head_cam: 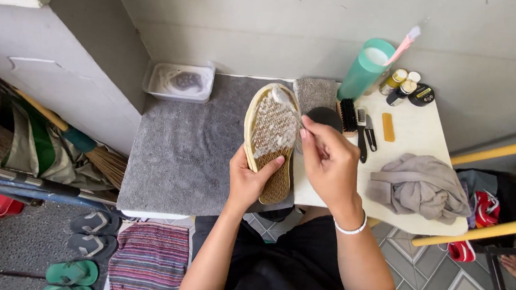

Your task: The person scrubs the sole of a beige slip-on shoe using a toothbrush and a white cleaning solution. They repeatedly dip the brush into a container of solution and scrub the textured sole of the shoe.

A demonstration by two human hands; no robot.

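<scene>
Soapy shoe (pixel 270 141) is held sole-up above the mat (pixel 191 152).
Left hand (pixel 248 180) is clamped on its heel; right hand (pixel 328 162) is closed on a brush (pixel 286 101); the wet sole probably slips.

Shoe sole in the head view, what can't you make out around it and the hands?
- Shoe sole: its heel end is hidden by the left hand, and foam covers much of the tread.
- Small brush: its handle vanishes inside the right hand.
- Plastic tub: soapy water blurs what lies in it.
- Small bottles: too small to identify.
</scene>
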